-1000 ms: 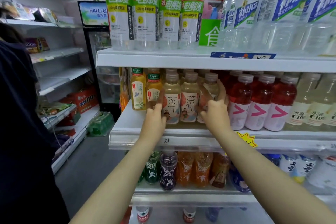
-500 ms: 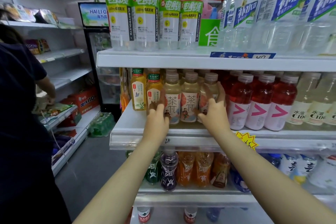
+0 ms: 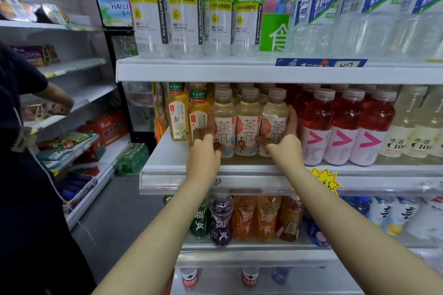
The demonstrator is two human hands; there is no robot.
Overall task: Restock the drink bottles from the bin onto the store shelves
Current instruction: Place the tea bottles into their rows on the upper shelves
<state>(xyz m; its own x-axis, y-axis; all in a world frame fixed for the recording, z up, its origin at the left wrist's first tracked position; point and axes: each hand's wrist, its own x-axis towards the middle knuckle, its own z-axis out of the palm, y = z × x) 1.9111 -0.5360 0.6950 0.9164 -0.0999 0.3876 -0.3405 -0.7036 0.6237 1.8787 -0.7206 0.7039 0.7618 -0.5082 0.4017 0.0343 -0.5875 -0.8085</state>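
Two hands (image 3: 242, 151) | flank tea bottles (image 3: 249, 124) | white shelf (image 3: 167, 163)

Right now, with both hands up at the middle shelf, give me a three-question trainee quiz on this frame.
1. True or false: the left hand and right hand bracket the front row of pale tea bottles from either side.
2. Multiple choice: which bottles stand directly beside the right hand, on its far side? A) green-labelled electrolyte bottles B) red drink bottles C) orange bottles
3. Fill in: the green-labelled electrolyte bottles stand on the ____ shelf.

Key: 1 true; 2 B; 3 top
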